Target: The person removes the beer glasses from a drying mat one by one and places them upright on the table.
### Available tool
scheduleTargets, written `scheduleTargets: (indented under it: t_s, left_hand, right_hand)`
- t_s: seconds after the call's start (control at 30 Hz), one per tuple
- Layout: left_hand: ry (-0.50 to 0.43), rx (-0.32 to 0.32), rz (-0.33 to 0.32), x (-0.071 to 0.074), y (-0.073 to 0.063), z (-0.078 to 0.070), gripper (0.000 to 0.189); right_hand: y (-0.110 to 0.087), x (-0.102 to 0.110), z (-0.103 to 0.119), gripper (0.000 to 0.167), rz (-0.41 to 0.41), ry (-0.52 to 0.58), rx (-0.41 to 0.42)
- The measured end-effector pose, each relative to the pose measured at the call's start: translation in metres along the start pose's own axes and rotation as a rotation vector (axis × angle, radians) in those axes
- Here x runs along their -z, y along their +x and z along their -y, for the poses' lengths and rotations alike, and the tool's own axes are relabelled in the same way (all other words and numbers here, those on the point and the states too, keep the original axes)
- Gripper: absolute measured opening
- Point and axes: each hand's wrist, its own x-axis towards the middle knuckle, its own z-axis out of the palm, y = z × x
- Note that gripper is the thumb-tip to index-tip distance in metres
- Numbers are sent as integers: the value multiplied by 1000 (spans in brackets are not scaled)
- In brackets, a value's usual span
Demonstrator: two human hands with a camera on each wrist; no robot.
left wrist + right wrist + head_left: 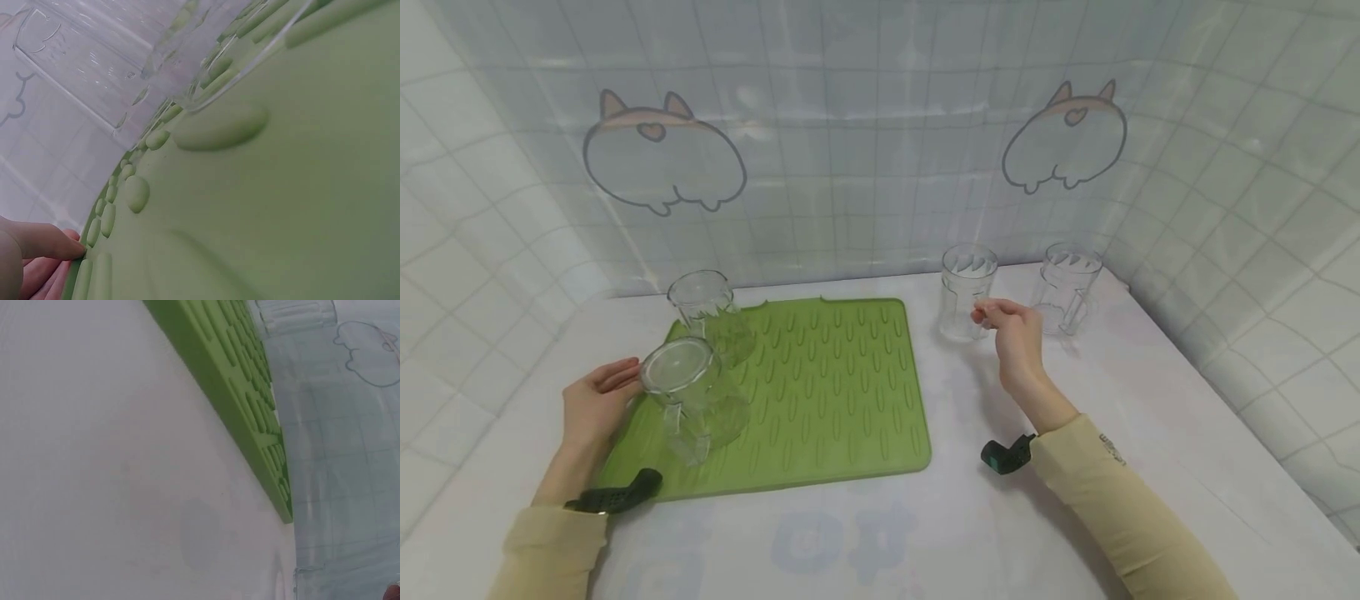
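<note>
My right hand [1018, 337] is at a clear glass mug [957, 292] standing upright at the back of the table, with thumb and fingers pinched at its handle. Only a fingertip [392, 592] shows in the right wrist view. On the left, my left hand [597, 396] rests with loosely extended fingers at the left edge of a green ridged mat [842, 400]; its thumb [59, 242] meets that edge in the left wrist view. Close to these fingers a glass mug [679, 367] stands base up on the mat, its handle toward me. Another glass mug [700, 296] is behind it.
A further clear glass mug [1067, 287] stands upright to the right of my right hand. The white-covered table [955, 517] meets a tile-patterned backdrop [865, 167] along its back, and similar walls rise on both sides.
</note>
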Motion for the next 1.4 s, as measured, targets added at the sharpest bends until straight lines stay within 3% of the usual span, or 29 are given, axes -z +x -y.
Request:
scheduleTargets:
  t_s: [0.4,0.63,0.97,1.4]
  left_hand:
    - [-7,8,3,0,-1,0,46]
    - [78,-8,-7,1,0,-2,51]
    - [113,5,4,0,0,0,53]
    - [38,-23,-6,-1,2,2,41]
  right_hand:
    - [11,6,-9,26,-139,52,31]
    - [15,12,-9,26,-202,84,58]
    - [22,19,-13,23,-262,140,61]
    - [26,26,-17,21,-309,157,47]
